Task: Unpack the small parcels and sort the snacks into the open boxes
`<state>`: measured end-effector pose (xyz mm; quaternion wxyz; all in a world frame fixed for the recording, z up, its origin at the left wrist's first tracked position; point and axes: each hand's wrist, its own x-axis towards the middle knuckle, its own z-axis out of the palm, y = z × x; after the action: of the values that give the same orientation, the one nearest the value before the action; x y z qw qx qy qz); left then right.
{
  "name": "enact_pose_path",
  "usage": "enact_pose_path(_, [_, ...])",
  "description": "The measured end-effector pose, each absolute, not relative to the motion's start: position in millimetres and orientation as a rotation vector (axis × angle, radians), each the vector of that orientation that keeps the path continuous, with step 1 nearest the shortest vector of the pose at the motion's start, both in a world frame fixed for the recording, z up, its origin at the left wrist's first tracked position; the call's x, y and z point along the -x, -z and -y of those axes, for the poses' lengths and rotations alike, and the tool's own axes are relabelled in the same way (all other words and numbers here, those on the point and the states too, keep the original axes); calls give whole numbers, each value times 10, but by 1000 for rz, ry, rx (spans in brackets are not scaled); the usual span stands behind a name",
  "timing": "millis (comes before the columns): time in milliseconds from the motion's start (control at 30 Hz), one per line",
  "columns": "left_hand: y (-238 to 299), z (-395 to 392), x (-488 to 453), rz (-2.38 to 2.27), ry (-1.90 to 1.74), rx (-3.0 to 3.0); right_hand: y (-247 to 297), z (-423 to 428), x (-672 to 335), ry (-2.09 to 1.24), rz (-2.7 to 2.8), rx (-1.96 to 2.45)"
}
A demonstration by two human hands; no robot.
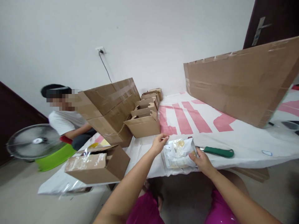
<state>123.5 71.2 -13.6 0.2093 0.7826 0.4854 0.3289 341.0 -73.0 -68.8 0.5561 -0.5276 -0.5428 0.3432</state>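
Note:
A white printed plastic packet (178,154) with a shiny, wrinkled surface lies near the front edge of the cloth-covered table. My right hand (203,162) grips its right side, thumb on top and fingers behind the edge. At the packet's upper left corner is my left hand (159,145), its thumb and fingertips pinched together; what they hold, if anything, is too small to make out. Just right of the packet lies a tool with a green handle (218,151), its metal end partly hidden behind my right hand.
Several open cardboard boxes (143,126) stand in a row toward the wall. Taller cartons (105,107) rise left of them. Nearer left is another box (98,166). A large cardboard panel (238,84) stands at right. Past the table's left end are a seated person (67,121) and a fan (35,143).

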Motion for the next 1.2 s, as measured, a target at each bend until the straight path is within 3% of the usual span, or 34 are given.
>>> enact_pose_path(233, [-241,-395,-1302,-1092,-1010,-2176,718,748,-3438,-767,1315,1216])
enact_pose_path(533, [-170,-233,-1430,-930,-717,-1929,780,708,-3449,-694,1381,1247])
enact_pose_path(833, [-214,-212,-1433,-924,-672,-1679,735,714,-3448,-660,1369,1271])
enact_pose_path(1200, [-223,-242,-1399,-1077,-729,-1830,778,683,-3444,-695,1393,1268])
